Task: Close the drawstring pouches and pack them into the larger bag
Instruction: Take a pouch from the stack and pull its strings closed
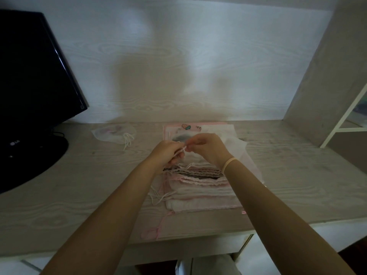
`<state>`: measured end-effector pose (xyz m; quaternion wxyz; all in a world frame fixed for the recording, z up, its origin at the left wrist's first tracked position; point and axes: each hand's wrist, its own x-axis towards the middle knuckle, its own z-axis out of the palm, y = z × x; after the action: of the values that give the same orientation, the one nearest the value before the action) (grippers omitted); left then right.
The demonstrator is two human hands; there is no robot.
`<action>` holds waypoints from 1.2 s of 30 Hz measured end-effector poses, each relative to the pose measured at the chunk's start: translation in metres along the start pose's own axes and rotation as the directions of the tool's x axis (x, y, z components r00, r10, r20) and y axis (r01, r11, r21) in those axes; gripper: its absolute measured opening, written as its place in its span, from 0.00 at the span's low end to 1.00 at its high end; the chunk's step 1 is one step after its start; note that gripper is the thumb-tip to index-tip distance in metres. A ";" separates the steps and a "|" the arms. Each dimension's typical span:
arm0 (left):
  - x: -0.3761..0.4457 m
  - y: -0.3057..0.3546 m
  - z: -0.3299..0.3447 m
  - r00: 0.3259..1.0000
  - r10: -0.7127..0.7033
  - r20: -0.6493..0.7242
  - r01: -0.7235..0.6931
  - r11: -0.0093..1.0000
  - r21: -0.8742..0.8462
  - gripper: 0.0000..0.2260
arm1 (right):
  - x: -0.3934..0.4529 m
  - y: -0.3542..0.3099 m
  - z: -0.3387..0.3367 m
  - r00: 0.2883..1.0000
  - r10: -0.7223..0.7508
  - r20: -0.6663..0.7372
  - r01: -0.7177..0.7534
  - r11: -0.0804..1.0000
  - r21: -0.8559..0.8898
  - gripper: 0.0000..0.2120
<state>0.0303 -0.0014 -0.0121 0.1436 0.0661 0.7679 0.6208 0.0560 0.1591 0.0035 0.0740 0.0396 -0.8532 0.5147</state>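
A stack of pale pink and white drawstring pouches [200, 187] lies on the desk in front of me. Above it my left hand [166, 153] and my right hand [208, 149] meet, and each pinches a white drawstring cord [181, 150] of a pouch, which my hands mostly hide. A larger pink bag [178, 129] with a small cartoon print lies flat behind my hands. One closed, rounded white pouch [111, 133] sits apart to the left, its cords trailing to the right.
A black monitor [29, 76] on a round stand fills the left of the desk [297, 175]. A wall panel rises behind, and a white shelf frame [341, 120] stands at the right. A pink cord [158, 229] hangs near the desk's front edge.
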 end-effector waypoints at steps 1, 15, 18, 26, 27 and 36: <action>0.000 0.001 0.000 1.000 -0.006 -0.001 0.006 1.000 -0.005 0.13 | 0.000 0.001 0.001 1.000 -0.015 0.005 0.016 1.000 -0.020 0.05; -0.003 0.000 0.002 1.000 -0.015 0.020 0.012 0.992 0.125 0.14 | 0.003 0.006 0.004 0.969 -0.203 0.142 0.242 0.902 -0.358 0.13; 0.000 -0.005 0.001 0.999 0.035 0.014 -0.037 0.990 0.138 0.15 | 0.003 0.007 0.000 0.967 -0.181 0.178 0.236 0.901 -0.363 0.11; 0.006 -0.012 0.004 0.981 0.120 -0.154 -0.107 0.990 0.087 0.09 | 0.004 0.004 -0.003 0.962 -0.043 0.269 0.174 0.857 -0.486 0.03; 0.006 -0.013 0.005 0.975 0.144 -0.168 -0.127 0.986 0.110 0.08 | 0.004 0.002 -0.004 0.959 -0.021 0.284 0.169 0.843 -0.510 0.03; 0.007 -0.009 0.007 0.943 0.285 -0.171 -0.229 0.931 0.286 0.05 | 0.006 -0.007 0.000 0.981 -0.074 0.181 0.138 0.918 -0.371 0.08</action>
<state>0.0267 0.0054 -0.0228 -0.0309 0.1193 0.8385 0.5309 0.0515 0.1556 0.0105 0.0380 0.1128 -0.9367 0.3291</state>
